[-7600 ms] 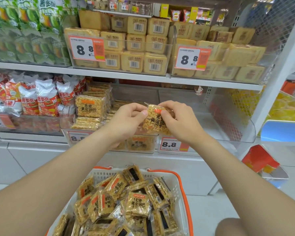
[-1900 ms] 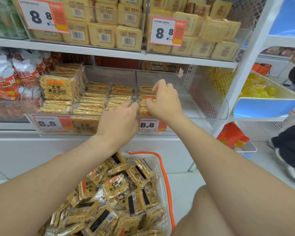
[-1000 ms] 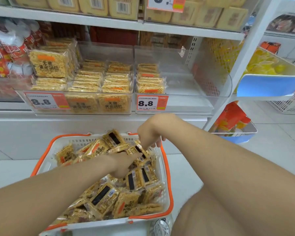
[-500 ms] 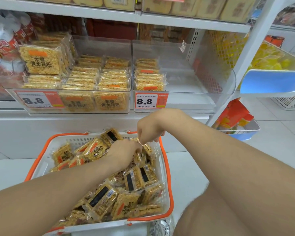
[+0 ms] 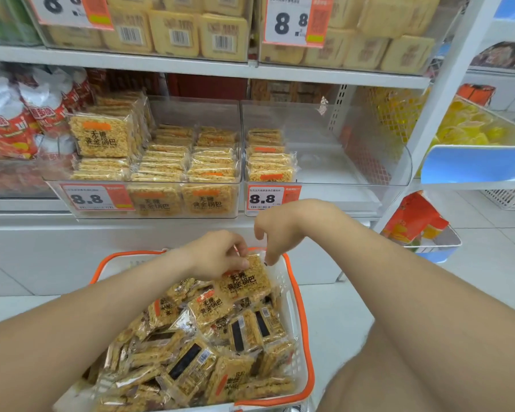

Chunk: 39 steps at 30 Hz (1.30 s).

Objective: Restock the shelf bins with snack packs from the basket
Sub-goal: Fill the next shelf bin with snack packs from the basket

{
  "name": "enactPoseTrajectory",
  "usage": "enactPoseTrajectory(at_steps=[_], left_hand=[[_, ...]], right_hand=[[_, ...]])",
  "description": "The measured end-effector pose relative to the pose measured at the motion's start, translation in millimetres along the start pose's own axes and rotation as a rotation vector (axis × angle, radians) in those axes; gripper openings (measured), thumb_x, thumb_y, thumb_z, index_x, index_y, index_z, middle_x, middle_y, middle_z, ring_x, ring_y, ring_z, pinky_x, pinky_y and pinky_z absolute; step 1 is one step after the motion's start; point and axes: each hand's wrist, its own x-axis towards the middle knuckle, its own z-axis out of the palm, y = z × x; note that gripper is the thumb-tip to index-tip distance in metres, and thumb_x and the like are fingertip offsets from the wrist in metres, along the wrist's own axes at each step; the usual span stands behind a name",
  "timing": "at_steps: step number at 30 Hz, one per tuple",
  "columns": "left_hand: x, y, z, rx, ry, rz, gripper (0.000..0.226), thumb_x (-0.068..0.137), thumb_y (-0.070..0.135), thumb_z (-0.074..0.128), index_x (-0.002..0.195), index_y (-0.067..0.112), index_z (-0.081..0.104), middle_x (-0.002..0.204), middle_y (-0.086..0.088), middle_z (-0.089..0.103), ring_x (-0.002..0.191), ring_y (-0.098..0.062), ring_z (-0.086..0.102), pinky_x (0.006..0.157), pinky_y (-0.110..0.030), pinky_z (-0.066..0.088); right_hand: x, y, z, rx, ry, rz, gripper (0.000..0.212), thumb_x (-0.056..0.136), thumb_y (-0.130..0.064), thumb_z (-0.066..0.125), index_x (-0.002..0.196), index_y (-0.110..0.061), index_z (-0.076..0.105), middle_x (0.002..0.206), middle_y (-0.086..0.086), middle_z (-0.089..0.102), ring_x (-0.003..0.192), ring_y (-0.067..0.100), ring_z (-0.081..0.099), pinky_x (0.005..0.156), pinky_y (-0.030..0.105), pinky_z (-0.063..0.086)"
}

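As our left hand [image 5: 220, 255] pinches the far edge of a rice-crisp pack [image 5: 246, 282] between thumb and fingertips, we judge this to be the pick-up step. The grip is narrow and takes only the film seam. Just right of it, our right hand [image 5: 277, 233] hangs with fingers loosely drooped, holding nothing. One fingertip is at the pack's far corner, and we cannot tell whether it touches. To do this well, we should let that hand take the opposite corner, so the pack rises flat and label-up instead of swinging from one seam.

The pack lies on top of the heap of packs [image 5: 208, 352] below the hands and nearer to us, at the far end of the white basket [image 5: 307, 337] with the orange rim. Its neighbours overlap loosely, so we should lift straight up and watch that none clings to the film.

Beyond and above the hands stands the clear right bin [image 5: 354, 162], where one column of packs [image 5: 269, 165] sits against its left wall, with room to the right of it. We should carry the pack over the front lip with the 8.8 price tag [image 5: 272, 198] and start a second column just beside the first, edges squared. Further left of the hands, the left bin [image 5: 167, 200] looks full and likely needs nothing.
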Motion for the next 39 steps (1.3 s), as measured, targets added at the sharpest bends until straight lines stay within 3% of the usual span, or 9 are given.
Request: enactPoseTrajectory(at_steps=[5, 9, 14, 18, 20, 23, 28, 31, 39], left_hand=[[-29.9, 31.4, -36.1, -0.178, 0.077, 0.095, 0.012, 0.099, 0.039, 0.073, 0.103, 0.027, 0.072, 0.091, 0.001, 0.078, 0.083, -0.016, 0.072, 0.076, -0.036, 0.057], [-39.1, 44.5, -53.0, -0.441, 0.370, 0.028, 0.016, 0.106, 0.038, 0.061, 0.108, 0.026, 0.071, 0.090, 0.005, 0.080, 0.084, -0.012, 0.074, 0.073, -0.035, 0.061], [-43.0, 48.1, -66.7, -0.709, 0.451, -0.068, 0.023, 0.109, 0.022, 0.054, 0.107, 0.019, 0.076, 0.095, 0.006, 0.082, 0.109, -0.018, 0.071, 0.112, -0.057, 0.046], [-42.3, 48.5, -68.3, -0.717, 0.481, -0.063, 0.012, 0.103, 0.016, 0.066, 0.104, 0.015, 0.078, 0.096, 0.002, 0.082, 0.088, -0.011, 0.075, 0.090, -0.046, 0.062], [-42.8, 50.1, -68.6, -0.675, 0.511, -0.035, 0.009, 0.102, 0.016, 0.069, 0.104, 0.016, 0.078, 0.093, 0.001, 0.082, 0.081, -0.011, 0.075, 0.077, -0.036, 0.060], [-41.7, 51.8, -69.5, -0.644, 0.575, 0.034, 0.010, 0.104, 0.024, 0.067, 0.103, 0.020, 0.077, 0.088, -0.001, 0.082, 0.085, -0.022, 0.078, 0.085, -0.044, 0.061], [-31.6, 60.5, -69.6, -0.509, 0.856, 0.114, 0.024, 0.110, 0.031, 0.047, 0.105, 0.026, 0.070, 0.090, 0.008, 0.075, 0.082, -0.011, 0.071, 0.079, -0.048, 0.062], [-25.7, 57.9, -66.7, -0.210, 0.895, 0.160, 0.014, 0.107, 0.021, 0.052, 0.114, 0.027, 0.063, 0.109, 0.010, 0.066, 0.096, -0.005, 0.061, 0.089, -0.037, 0.055], [-13.0, 50.9, -56.3, 0.291, 0.557, 0.138, 0.053, 0.100, 0.021, 0.056, 0.150, 0.037, 0.050, 0.143, 0.003, 0.048, 0.131, -0.024, 0.046, 0.112, -0.053, 0.038]], right_hand=[[-15.7, 3.1, -9.7, 0.337, 0.063, -0.081, 0.041, 0.088, -0.023, 0.082, 0.124, -0.010, 0.070, 0.097, 0.004, 0.078, 0.077, 0.010, 0.076, 0.064, 0.023, 0.061], [-27.5, 11.8, -11.3, 0.566, 0.177, -0.100, 0.028, 0.093, -0.007, 0.075, 0.119, -0.004, 0.067, 0.096, 0.008, 0.074, 0.088, 0.024, 0.077, 0.078, 0.038, 0.066], [-36.9, 19.3, -13.1, 0.729, 0.254, -0.130, 0.008, 0.096, -0.001, 0.069, 0.102, 0.003, 0.072, 0.098, 0.018, 0.077, 0.091, 0.029, 0.078, 0.085, 0.044, 0.065], [-37.4, 15.6, -14.3, 0.751, 0.254, -0.126, 0.011, 0.097, -0.001, 0.065, 0.104, 0.002, 0.072, 0.099, 0.017, 0.077, 0.092, 0.029, 0.077, 0.084, 0.046, 0.065], [-37.3, 14.8, -15.6, 0.739, 0.299, -0.123, 0.015, 0.094, -0.005, 0.064, 0.107, -0.004, 0.071, 0.098, 0.016, 0.076, 0.091, 0.030, 0.076, 0.082, 0.047, 0.065], [-36.0, 18.7, -18.1, 0.757, 0.439, -0.131, 0.014, 0.094, -0.015, 0.063, 0.104, -0.016, 0.073, 0.093, 0.015, 0.075, 0.080, 0.028, 0.074, 0.071, 0.045, 0.065], [-41.9, 33.4, -27.9, 0.889, 0.999, 0.017, 0.021, 0.084, -0.033, 0.057, 0.070, -0.023, 0.070, 0.070, -0.002, 0.068, 0.063, 0.015, 0.059, 0.055, 0.027, 0.048], [-40.1, 47.4, -29.8, 1.006, 1.287, 0.175, 0.018, 0.087, -0.033, 0.056, 0.080, -0.025, 0.071, 0.073, -0.007, 0.069, 0.077, 0.017, 0.064, 0.062, 0.029, 0.052], [-3.5, 68.9, -15.1, 0.623, 0.909, 0.137, 0.027, 0.095, -0.023, 0.059, 0.119, -0.023, 0.072, 0.100, -0.004, 0.070, 0.093, 0.019, 0.064, 0.076, 0.028, 0.043]])
